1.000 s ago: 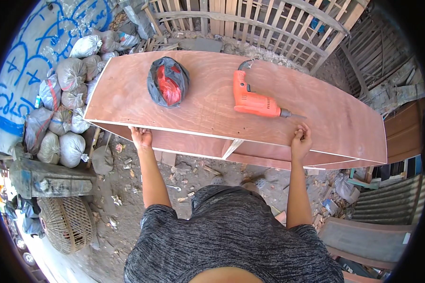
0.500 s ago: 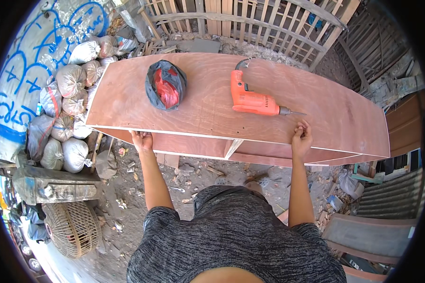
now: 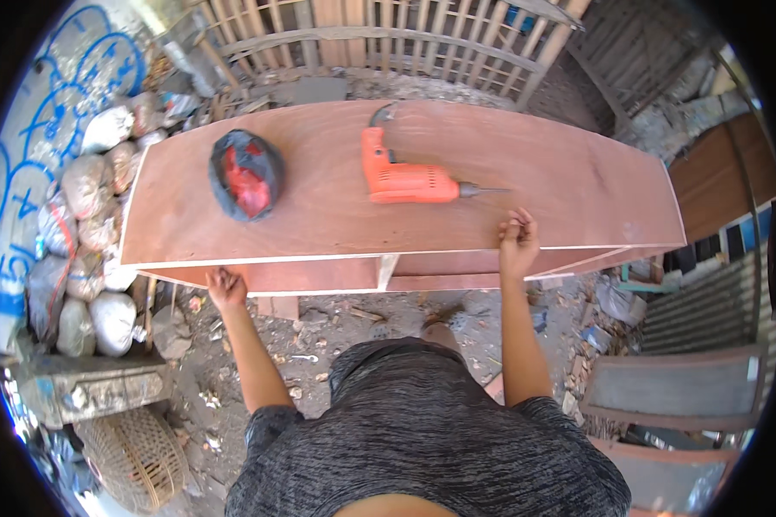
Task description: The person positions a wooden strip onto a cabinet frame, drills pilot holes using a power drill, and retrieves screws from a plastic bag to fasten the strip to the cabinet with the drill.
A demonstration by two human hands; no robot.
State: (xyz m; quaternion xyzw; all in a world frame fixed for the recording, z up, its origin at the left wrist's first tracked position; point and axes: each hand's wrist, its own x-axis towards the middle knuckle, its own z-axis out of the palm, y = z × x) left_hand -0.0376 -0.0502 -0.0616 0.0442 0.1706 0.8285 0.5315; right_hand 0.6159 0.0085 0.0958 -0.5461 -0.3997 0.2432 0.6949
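A long reddish-brown plywood cabinet (image 3: 319, 233), its front side divided into open compartments, lies before me. My left hand (image 3: 227, 289) is at its open front near the left end, just below the top panel's edge, with fingers curled. Over the top panel's near edge, right of the middle, is my right hand (image 3: 517, 243), fingertips drawn together; anything in them is too small to make out. Just beyond those fingertips lies an orange power drill (image 3: 414, 183), its bit pointing right. Left of the drill sits a dark plastic bag (image 3: 272, 168) with a red bag (image 3: 247, 183) inside.
Tied sacks (image 3: 86, 185) are piled against the painted wall (image 3: 17, 172) at left. A woven basket (image 3: 134, 457) lies lower left. Behind the cabinet runs a wooden slatted fence (image 3: 405, 43). Framed panels (image 3: 672, 388) and corrugated sheeting (image 3: 707, 302) stand at right. Rubble litters the ground (image 3: 293, 362).
The whole view has shifted, so the cabinet and drill appear farther left. My left hand has dropped slightly from the top panel's edge. My right hand stays close to the drill bit.
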